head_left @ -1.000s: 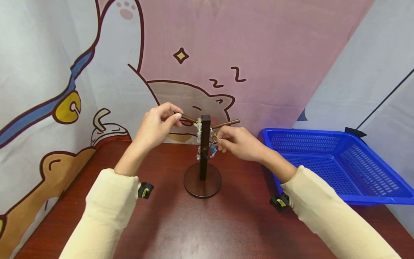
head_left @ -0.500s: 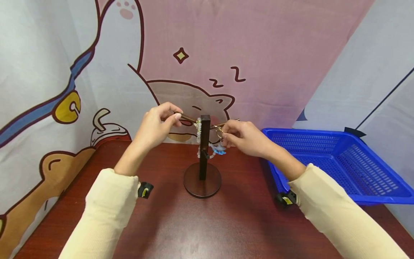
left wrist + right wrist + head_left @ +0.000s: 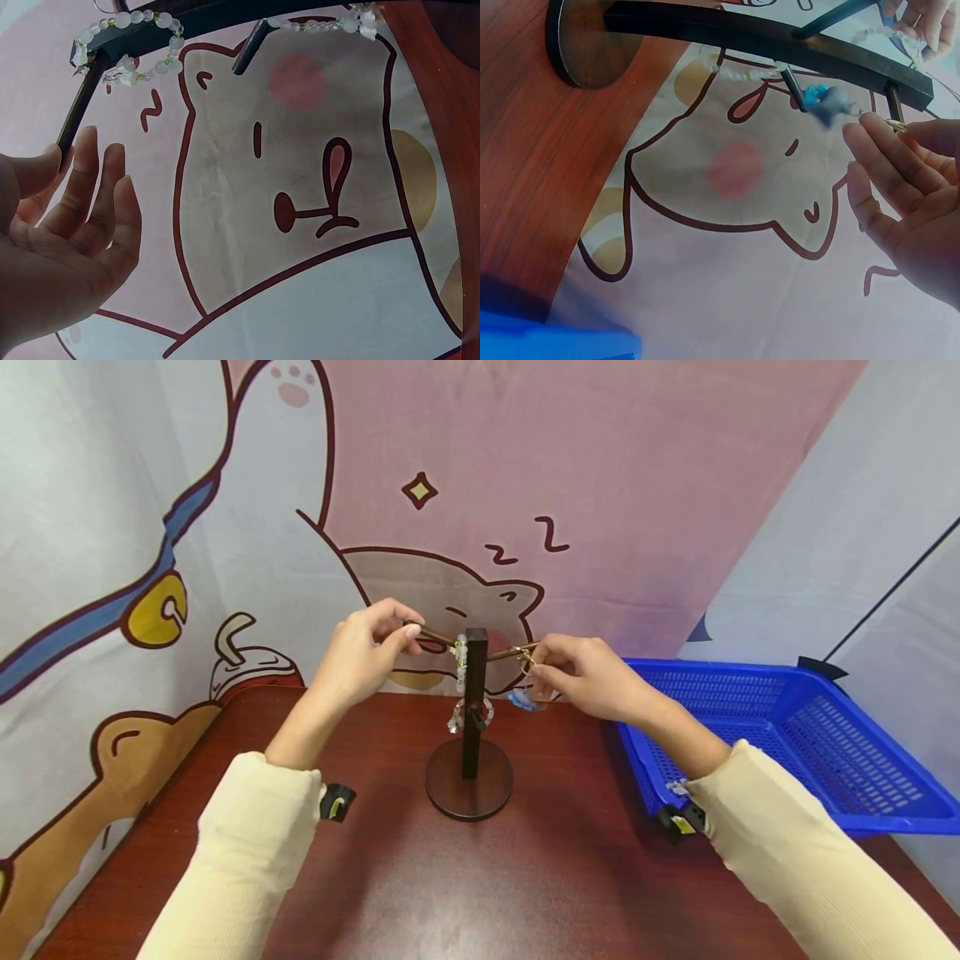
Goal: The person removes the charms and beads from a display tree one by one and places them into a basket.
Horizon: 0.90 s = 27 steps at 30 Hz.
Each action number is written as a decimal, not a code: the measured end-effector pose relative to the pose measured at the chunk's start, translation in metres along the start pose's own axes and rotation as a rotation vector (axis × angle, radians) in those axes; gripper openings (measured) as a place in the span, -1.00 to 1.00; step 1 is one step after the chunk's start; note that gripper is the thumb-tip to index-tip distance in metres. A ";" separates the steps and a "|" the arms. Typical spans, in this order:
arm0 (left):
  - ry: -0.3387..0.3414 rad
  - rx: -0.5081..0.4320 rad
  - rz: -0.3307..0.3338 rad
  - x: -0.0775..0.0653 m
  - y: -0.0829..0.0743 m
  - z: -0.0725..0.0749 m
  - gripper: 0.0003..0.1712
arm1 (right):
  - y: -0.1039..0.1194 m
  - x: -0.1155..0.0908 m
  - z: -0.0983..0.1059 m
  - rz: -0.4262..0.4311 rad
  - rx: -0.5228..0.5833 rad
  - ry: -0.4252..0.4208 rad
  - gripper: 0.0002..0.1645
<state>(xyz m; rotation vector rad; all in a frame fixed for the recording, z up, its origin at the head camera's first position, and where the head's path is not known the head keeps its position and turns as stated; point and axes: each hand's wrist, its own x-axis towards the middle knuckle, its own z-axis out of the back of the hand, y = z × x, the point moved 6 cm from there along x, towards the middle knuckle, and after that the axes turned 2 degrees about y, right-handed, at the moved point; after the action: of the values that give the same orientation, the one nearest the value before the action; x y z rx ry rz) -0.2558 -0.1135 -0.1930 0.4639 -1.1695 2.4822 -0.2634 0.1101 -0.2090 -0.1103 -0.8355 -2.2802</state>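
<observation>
A dark wooden stand with side pegs rises from a round base. My left hand pinches the outer end of its upper left peg. A pale beaded bracelet hangs on that peg, close to the post. On the other side, my right hand pinches the gold clasp of a keychain with a blue charm dangling below. The clasp is at the upper right peg; whether it encircles the peg cannot be told. More clear beads hang on the lower pegs.
A blue plastic basket stands on the right of the reddish-brown table. Something small and clear shows in it beside the right sleeve. A cartoon-printed cloth hangs behind the stand.
My right hand has moved right along the upper right peg with the keychain, and its blue charm has swung clear of the lower beads. The left hand has stayed on its peg.
</observation>
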 end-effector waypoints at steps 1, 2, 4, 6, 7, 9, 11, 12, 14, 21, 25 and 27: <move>-0.001 0.001 0.000 0.000 0.000 0.000 -0.86 | -0.001 -0.001 0.001 0.000 0.000 -0.005 -0.90; -0.001 0.000 0.000 0.000 0.000 0.000 -0.86 | -0.001 -0.002 0.002 0.000 0.000 -0.010 -0.91; -0.001 -0.001 -0.002 0.000 0.000 0.000 -0.86 | -0.002 -0.003 0.005 0.003 0.001 -0.017 -0.90; -0.002 -0.002 -0.001 0.000 0.000 0.000 -0.86 | -0.004 -0.004 0.007 0.000 -0.005 -0.023 -0.90; -0.002 -0.003 -0.001 0.000 0.000 0.000 -0.86 | -0.004 -0.004 0.008 0.000 -0.007 -0.025 -0.90; -0.002 -0.003 -0.001 0.000 0.000 0.000 -0.86 | -0.005 -0.005 0.010 -0.003 -0.005 -0.026 -0.90; -0.001 -0.002 -0.001 0.000 0.000 0.000 -0.86 | -0.006 -0.006 0.012 -0.011 -0.015 -0.029 -0.91; -0.001 -0.001 -0.001 0.000 0.000 0.000 -0.86 | -0.007 -0.007 0.013 -0.014 -0.017 -0.029 -0.92; -0.002 0.000 -0.003 0.000 0.000 0.000 -0.86 | -0.009 -0.008 0.015 -0.024 -0.020 -0.029 -0.93; -0.003 -0.003 -0.010 0.000 0.000 0.000 -0.86 | -0.011 -0.012 0.021 -0.035 -0.056 -0.042 -0.94; -0.006 -0.004 -0.008 0.000 0.001 0.000 -0.86 | -0.012 -0.014 0.024 -0.041 -0.067 -0.046 -0.94; -0.007 -0.006 -0.007 0.000 0.001 0.000 -0.86 | -0.013 -0.015 0.025 -0.045 -0.068 -0.044 -0.93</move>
<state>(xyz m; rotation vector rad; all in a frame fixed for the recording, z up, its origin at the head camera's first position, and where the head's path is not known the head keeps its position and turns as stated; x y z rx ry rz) -0.2565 -0.1139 -0.1933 0.4750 -1.1758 2.4729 -0.2639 0.1407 -0.2004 -0.1747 -0.7907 -2.3562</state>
